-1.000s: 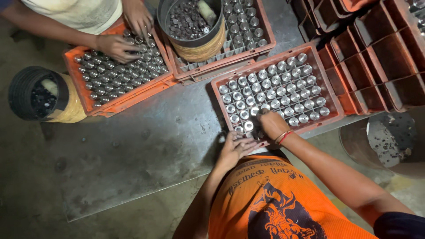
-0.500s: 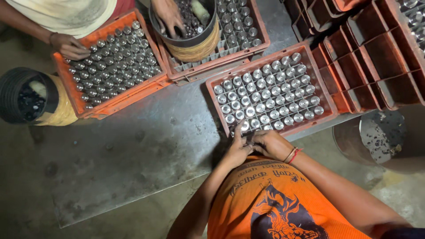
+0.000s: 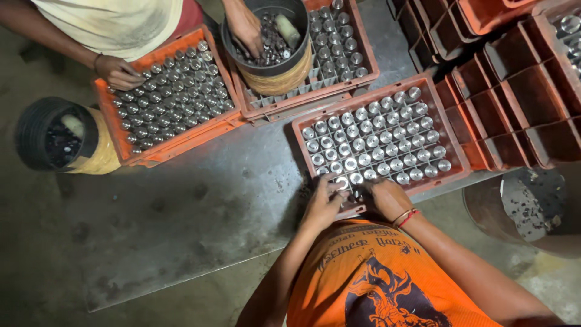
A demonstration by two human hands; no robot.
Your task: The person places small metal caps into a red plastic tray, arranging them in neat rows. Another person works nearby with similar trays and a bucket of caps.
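A red plastic crate (image 3: 455, 158) full of upright silvery metal cylinders (image 3: 381, 136) lies on the grey metal sheet in front of me. Both my hands are at its near edge. My left hand (image 3: 324, 204) reaches the near row, and its fingertips pinch a cylinder (image 3: 342, 181) by the crate's near left corner. My right hand (image 3: 387, 197), with a red band at the wrist, is curled over the near rim beside it. Its fingers are hidden, so I cannot see whether it holds anything. My orange printed shirt fills the bottom of the view.
Across the sheet another person has one hand (image 3: 245, 27) in a black bucket of metal parts (image 3: 266, 66) and the other (image 3: 118, 72) on a second filled crate (image 3: 151, 154). A third crate (image 3: 363, 75) is behind. Empty red crates (image 3: 514, 79) are stacked at the right. Another bucket (image 3: 36, 133) stands at the left.
My left hand has moved from the sheet up to the crate's near row. My right hand has drawn back to the near rim. The other person's hand went into the bucket.
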